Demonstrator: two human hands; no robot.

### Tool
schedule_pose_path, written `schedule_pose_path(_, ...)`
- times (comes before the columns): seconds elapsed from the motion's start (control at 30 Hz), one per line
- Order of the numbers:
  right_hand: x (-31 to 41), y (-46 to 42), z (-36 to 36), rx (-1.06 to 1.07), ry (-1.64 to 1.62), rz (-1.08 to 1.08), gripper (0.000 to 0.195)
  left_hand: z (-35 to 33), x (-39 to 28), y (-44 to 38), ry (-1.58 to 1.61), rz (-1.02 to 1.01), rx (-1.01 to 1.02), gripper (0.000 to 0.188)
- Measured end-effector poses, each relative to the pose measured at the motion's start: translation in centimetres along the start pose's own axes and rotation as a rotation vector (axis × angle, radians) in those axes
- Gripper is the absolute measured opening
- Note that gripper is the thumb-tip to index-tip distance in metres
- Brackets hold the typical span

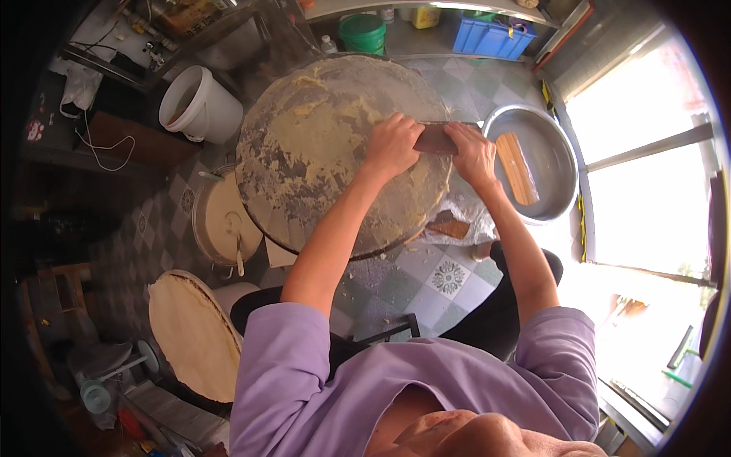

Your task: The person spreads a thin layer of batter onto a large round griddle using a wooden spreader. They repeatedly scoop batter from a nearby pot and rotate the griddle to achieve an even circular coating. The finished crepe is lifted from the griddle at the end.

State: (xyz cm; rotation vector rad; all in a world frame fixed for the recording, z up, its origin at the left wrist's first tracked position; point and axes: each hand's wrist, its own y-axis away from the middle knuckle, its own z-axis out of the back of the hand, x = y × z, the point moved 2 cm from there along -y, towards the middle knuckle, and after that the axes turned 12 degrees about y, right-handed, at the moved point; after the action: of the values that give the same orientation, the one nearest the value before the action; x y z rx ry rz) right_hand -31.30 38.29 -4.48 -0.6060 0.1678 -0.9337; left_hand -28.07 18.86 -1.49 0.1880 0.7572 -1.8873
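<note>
Both my hands grip a dark, flat rectangular scraper or block point(436, 139) near the right side of a large round griddle point(342, 165). My left hand point(394, 145) closes on its left end, and my right hand point(474, 149) holds the right end. Pale batter or dough residue coats the griddle in uneven, patchy layers, with bare dark metal showing between. Whether the tool's lower edge touches the surface is hidden. Just right of my right hand, a wide metal basin point(551, 165) holds a wooden scraper or board point(517, 169).
Left of the griddle, a pot of pale batter point(220, 200) contains a ladle point(239, 257). A white bucket point(200, 105) stands behind it. Thin round flatbreads point(191, 337) are stacked at lower left. Crumpled plastic point(474, 208) lies below the basin. A green bucket point(362, 33) and blue crate point(494, 37) sit at the back.
</note>
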Motion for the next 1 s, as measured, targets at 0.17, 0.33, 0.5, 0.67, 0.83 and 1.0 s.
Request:
schedule_pose_path(0.17,5.4,7.2,4.2,-0.042,0.088,-0.056,0.038,1.1,-3.7,6.5,0.105,-0.018,0.019,0.038)
schedule_pose_path(0.33,11.9,11.4,7.7,0.016,0.137,-0.082,0.041,4.0,-5.7,12.4,0.154,-0.042,0.081,0.041)
schedule_pose_path(0.5,18.5,12.6,9.2,0.207,0.103,-0.013,0.043,7.8,-5.3,18.0,0.172,0.026,0.184,0.047)
schedule_pose_path(0.67,19.4,6.6,9.0,0.398,-0.306,0.167,0.037,13.1,-3.5,21.2,0.261,0.309,-0.011,0.045)
schedule_pose_path(0.83,11.1,-7.1,4.0,0.238,-0.029,-0.260,0.025,19.9,-0.9,25.3,0.061,0.602,-0.741,0.031)
schedule_pose_path(1.0,12.3,-16.6,-4.7,0.335,0.116,-0.304,0.025,20.6,6.4,31.4,-0.052,0.668,-0.869,0.024)
